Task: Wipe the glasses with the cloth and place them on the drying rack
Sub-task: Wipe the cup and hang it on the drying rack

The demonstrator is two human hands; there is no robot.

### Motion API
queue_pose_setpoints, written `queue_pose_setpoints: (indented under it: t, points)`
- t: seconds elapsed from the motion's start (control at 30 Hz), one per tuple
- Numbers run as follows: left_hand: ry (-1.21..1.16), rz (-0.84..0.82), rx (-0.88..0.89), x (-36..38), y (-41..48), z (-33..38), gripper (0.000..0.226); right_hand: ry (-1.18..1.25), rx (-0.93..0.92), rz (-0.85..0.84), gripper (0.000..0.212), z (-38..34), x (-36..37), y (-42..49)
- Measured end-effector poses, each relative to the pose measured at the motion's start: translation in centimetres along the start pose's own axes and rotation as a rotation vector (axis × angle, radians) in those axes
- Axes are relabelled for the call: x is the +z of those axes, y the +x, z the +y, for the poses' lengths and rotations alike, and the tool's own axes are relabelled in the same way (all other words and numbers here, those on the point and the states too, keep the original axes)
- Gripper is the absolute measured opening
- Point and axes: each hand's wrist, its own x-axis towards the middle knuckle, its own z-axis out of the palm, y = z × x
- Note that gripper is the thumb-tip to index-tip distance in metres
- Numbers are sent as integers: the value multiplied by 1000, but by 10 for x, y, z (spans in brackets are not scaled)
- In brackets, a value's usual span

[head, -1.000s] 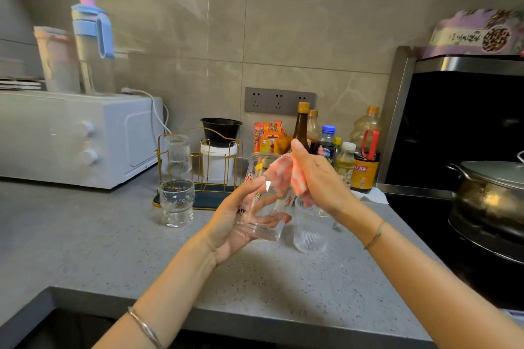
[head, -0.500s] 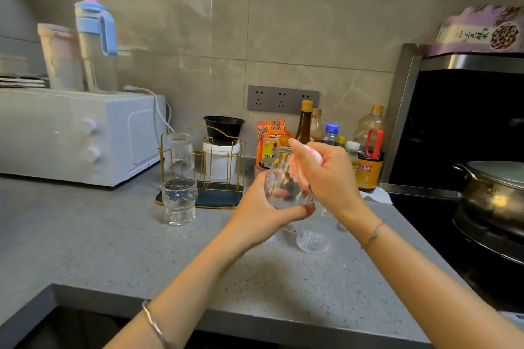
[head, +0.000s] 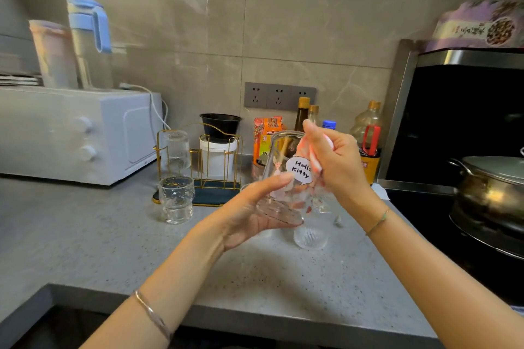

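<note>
Head view: Hello Kitty glass (head: 283, 193) gripped near base by left hand (head: 249, 217); right hand (head: 338, 163) pinching pink cloth (head: 314, 156) against its side. Probably slick, fragile: best held low.

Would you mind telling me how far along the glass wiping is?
One ribbed glass already sits on the drying rack. The left hand holds the printed glass while the right hand presses the cloth against it. A short glass and a ribbed tumbler on the counter seem still to do.
</note>
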Motion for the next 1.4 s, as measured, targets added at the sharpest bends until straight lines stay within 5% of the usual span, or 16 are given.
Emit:
queue_pose_setpoints:
  t: [0.1,0.23,0.37,0.53,0.73,0.87,1.03,1.23,1.33,1.4]
  points:
    - [431,229,125,9,5,8,71,-50,-72,-4,56,-1,2,2]
    - [563,449,339,15,10,-3,62,-124,-136,46,52,-2,13,3]
    - [334,215,205,8,0,7,62,-23,-161,43,56,-8,15,0]
    - [-401,-264,-56,0,-8,5,72,177,-105,-3,63,-14,15,0]
    - [139,55,46,6,-6,22,102,104,-86,66,63,-16,8,6]
    - [524,329,328,17,-6,15,61,5,-154,51,60,-19,14,8]
    - [429,320,397,13,-11,15,43,15,-140,-13,57,-24,13,7]
    - [-424,-214,21,6,-14,12,71,172,-6,-18,61,-27,11,7]
    - [-236,-98,52,3,-9,17,74,167,68,53,61,-22,11,7]
    - [105,83,88,1,-7,25,81,108,25,64,56,-21,9,10]
